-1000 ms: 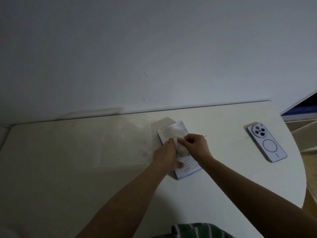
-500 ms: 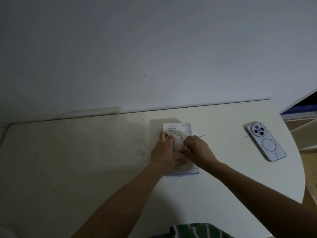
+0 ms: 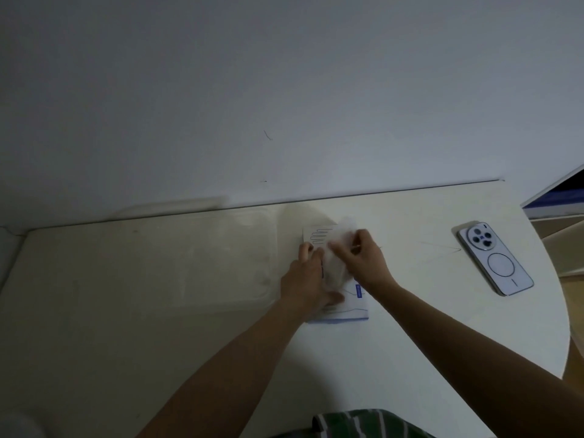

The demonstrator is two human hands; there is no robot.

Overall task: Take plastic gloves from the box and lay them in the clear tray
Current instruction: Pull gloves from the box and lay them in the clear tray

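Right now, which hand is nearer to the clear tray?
Left. The left hand rests on the box, beside the clear tray; the right hand pinches a glove farther right.

Box (image 3: 357, 306): flat white card with blue edging and a line drawing of a hand on top. It lies flat just right of the clear tray, its long side running away from you. Your left hand (image 3: 308, 279) rests on its left half, fingers laid flat.

Glove (image 3: 335, 267): thin, translucent, crumpled film. It stands partly out of the box's middle, bunched towards the far end. Your right hand (image 3: 363, 260) pinches it.

Clear tray (image 3: 274, 248): shallow, rectangular and see-through, with rounded corners. It sits flat, its right wall near the box's left edge.
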